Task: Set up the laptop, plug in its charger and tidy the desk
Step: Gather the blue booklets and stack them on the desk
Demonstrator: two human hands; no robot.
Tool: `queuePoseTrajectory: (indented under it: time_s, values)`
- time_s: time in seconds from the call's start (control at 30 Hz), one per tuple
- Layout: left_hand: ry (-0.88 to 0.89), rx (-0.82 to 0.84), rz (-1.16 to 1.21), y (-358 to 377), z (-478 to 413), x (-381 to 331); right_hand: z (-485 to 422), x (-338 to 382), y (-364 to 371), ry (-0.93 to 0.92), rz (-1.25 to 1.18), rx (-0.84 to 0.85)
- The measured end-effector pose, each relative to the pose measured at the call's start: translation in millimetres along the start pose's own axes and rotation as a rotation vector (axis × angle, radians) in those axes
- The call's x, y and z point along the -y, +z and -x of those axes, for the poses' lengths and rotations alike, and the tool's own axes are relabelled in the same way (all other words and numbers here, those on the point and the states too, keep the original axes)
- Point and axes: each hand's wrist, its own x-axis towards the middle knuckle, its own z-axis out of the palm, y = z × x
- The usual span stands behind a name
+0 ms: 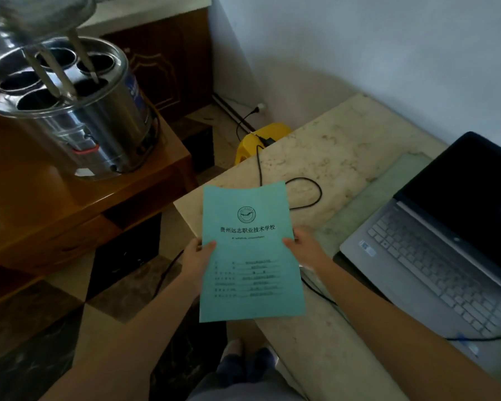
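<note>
I hold a thin teal booklet (250,256) with printed text upright over the left end of the marble desk (344,146). My left hand (198,260) grips its left edge and my right hand (304,247) grips its right edge. An open grey laptop (434,256) with a dark screen sits at the right on a pale green mat (388,186). A black charger cable (310,195) loops across the desk behind the booklet and runs down to a black adapter (265,140) on a yellow stool (252,140).
A steel multi-well cooker (78,111) stands on a wooden cabinet (70,204) at the left. A wall socket with a plug (259,107) sits low on the far wall. Another cable (489,337) lies by the laptop's near side. Tiled floor lies between the cabinet and desk.
</note>
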Motion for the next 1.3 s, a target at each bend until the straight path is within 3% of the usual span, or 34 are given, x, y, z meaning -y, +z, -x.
queuePoseTrajectory:
  time_s: [0.2,0.4,0.57,0.87,1.07,1.3]
  values:
    - [0.145,0.197,0.007,32,18,-46,35,8,-35,0.044,-0.329,-0.277]
    - [0.246,0.384,-0.187,96,43,-59,100,-15,-74,0.121,-0.499,-0.613]
    - [0.192,0.663,-0.291,154,81,-27,176,-66,-91,0.219,-0.522,-0.888]
    - [0.243,1.021,-0.697,252,177,60,331,-178,-109,0.325,-0.659,-1.235]
    - [0.231,1.178,-0.850,326,244,137,423,-263,-135,0.453,-0.620,-1.315]
    - [0.190,1.177,-1.083,389,286,228,490,-353,-171,0.563,-0.595,-1.082]
